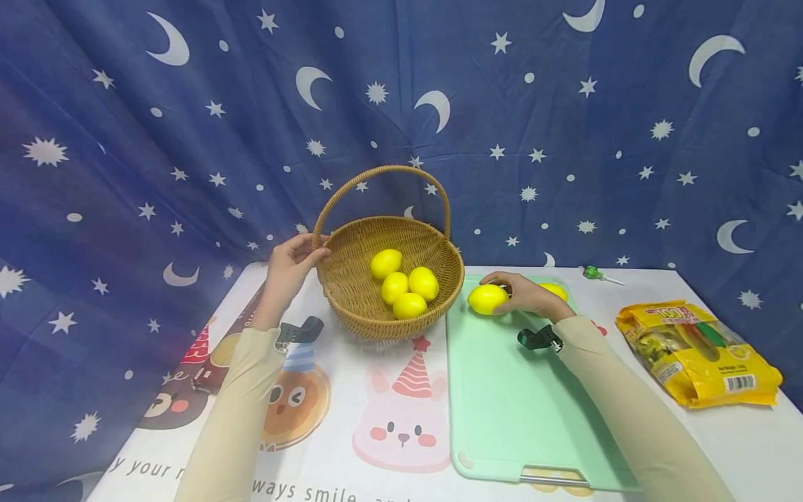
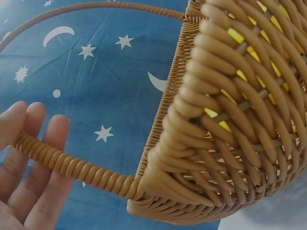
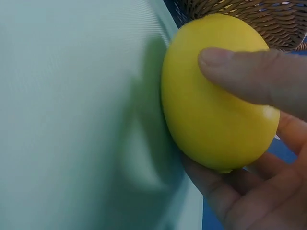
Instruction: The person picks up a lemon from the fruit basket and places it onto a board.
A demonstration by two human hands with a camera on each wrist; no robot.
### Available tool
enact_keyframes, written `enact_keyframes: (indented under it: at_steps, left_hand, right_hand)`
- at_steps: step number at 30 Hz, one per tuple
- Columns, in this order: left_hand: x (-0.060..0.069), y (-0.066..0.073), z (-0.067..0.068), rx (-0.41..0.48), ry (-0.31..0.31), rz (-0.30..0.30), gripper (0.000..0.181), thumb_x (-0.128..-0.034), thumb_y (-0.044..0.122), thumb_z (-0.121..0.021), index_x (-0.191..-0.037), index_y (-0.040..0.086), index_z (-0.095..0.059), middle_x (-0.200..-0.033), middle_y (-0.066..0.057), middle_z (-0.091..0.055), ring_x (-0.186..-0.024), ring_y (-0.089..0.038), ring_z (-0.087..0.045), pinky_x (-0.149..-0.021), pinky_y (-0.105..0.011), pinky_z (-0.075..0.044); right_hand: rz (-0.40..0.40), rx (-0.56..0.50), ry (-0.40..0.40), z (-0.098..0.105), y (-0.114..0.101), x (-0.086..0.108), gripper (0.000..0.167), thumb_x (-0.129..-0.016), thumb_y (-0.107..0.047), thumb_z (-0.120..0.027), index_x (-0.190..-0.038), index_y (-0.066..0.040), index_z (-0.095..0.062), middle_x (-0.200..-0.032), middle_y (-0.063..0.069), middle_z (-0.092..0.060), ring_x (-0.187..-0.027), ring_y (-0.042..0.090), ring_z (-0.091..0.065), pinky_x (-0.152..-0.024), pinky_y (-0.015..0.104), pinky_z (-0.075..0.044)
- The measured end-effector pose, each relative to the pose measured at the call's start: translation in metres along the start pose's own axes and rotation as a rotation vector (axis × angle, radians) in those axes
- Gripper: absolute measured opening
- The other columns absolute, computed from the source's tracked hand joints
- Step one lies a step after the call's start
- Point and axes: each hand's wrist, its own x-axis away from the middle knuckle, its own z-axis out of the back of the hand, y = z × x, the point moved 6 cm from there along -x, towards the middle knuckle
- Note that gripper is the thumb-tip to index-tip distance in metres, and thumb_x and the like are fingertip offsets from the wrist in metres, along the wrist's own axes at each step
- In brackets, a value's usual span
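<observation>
A wicker basket (image 1: 351, 275) with a tall arched handle stands on the table, tipped so its inside faces me. Several yellow lemons (image 1: 410, 306) lie together in it. At its left side, my left hand (image 1: 288, 270) holds the base of the handle (image 2: 91, 171) between thumb and fingers. My right hand (image 1: 530, 294) grips another lemon (image 1: 487, 300) over the far end of a pale green cutting board (image 1: 502, 390). In the right wrist view, the thumb presses on that lemon and the fingers lie under it. One more lemon (image 1: 555, 290) shows partly behind the right hand.
On the right lies a yellow snack bag (image 1: 699, 355), with a green-wrapped lollipop (image 1: 592, 272) beyond it. A dark red packet (image 1: 228, 345) sits left, partly behind my left arm. A starry blue curtain (image 1: 564, 125) hangs behind the printed tablecloth (image 1: 351, 474).
</observation>
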Motion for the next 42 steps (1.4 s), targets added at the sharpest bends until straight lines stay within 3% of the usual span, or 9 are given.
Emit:
enact_keyframes:
  at_steps: [5, 10, 19, 25, 32, 36, 42]
  left_hand:
    - [0.000, 0.000, 0.000, 0.001, 0.001, -0.003, 0.033, -0.0894, 0.021, -0.063, -0.116, 0.002, -0.062, -0.090, 0.007, -0.069, -0.077, 0.006, -0.065, -0.075, -0.014, -0.054]
    - [0.000, 0.000, 0.000, 0.008, -0.002, 0.002, 0.033, -0.0895, 0.020, -0.063, -0.116, 0.001, -0.061, -0.087, 0.013, -0.067, -0.076, 0.005, -0.065, -0.074, -0.015, -0.055]
    - [0.000, -0.001, 0.000, -0.015, -0.012, 0.026, 0.036, -0.0894, 0.023, -0.064, -0.117, 0.000, -0.061, -0.081, 0.022, -0.063, -0.075, 0.008, -0.064, -0.076, -0.015, -0.054]
    - [0.000, -0.001, 0.000, -0.022, -0.013, 0.017, 0.037, -0.0890, 0.024, -0.064, -0.117, 0.000, -0.061, -0.082, 0.020, -0.064, -0.074, 0.007, -0.064, -0.075, -0.015, -0.054]
    - [-0.001, 0.000, 0.000, -0.034, -0.011, 0.018, 0.035, -0.0895, 0.023, -0.063, -0.117, 0.002, -0.061, -0.090, 0.005, -0.069, -0.075, 0.007, -0.064, -0.076, -0.015, -0.055]
    - [-0.001, 0.001, 0.000, -0.036, -0.012, 0.024, 0.033, -0.0896, 0.023, -0.063, -0.117, 0.004, -0.062, -0.087, 0.011, -0.067, -0.076, 0.007, -0.064, -0.077, -0.016, -0.055]
    - [-0.001, 0.001, 0.000, -0.020, -0.014, 0.024, 0.034, -0.0895, 0.022, -0.063, -0.117, 0.002, -0.062, -0.083, 0.018, -0.064, -0.076, 0.007, -0.064, -0.075, -0.016, -0.055]
  right_hand:
    - [-0.003, 0.014, 0.025, 0.000, -0.001, -0.002, 0.060, -0.075, 0.002, -0.072, -0.130, -0.001, -0.048, -0.137, 0.024, -0.045, -0.124, 0.040, -0.043, -0.105, 0.052, -0.038]
    - [-0.009, 0.012, 0.019, 0.000, -0.002, -0.003, 0.062, -0.075, 0.003, -0.072, -0.131, 0.001, -0.046, -0.138, 0.025, -0.044, -0.127, 0.042, -0.040, -0.107, 0.055, -0.035]
    - [-0.001, 0.019, -0.038, 0.000, -0.007, -0.001, 0.065, -0.075, 0.003, -0.072, -0.134, 0.003, -0.043, -0.141, 0.025, -0.041, -0.133, 0.043, -0.034, -0.111, 0.057, -0.029]
    - [-0.002, -0.007, -0.084, 0.002, -0.011, 0.002, 0.062, -0.076, 0.007, -0.069, -0.133, 0.005, -0.042, -0.142, 0.028, -0.039, -0.133, 0.045, -0.033, -0.109, 0.058, -0.032]
    - [0.026, 0.050, -0.003, 0.005, -0.011, -0.002, 0.057, -0.074, 0.006, -0.072, -0.127, 0.005, -0.050, -0.134, 0.028, -0.048, -0.124, 0.043, -0.044, -0.108, 0.055, -0.035]
    - [0.024, 0.072, 0.039, 0.007, -0.008, -0.006, 0.057, -0.072, 0.005, -0.074, -0.125, 0.003, -0.052, -0.133, 0.026, -0.050, -0.126, 0.041, -0.043, -0.111, 0.055, -0.031]
    - [-0.004, 0.050, 0.024, 0.006, -0.007, -0.006, 0.060, -0.073, 0.005, -0.074, -0.127, 0.000, -0.051, -0.136, 0.023, -0.048, -0.129, 0.041, -0.040, -0.112, 0.053, -0.031]
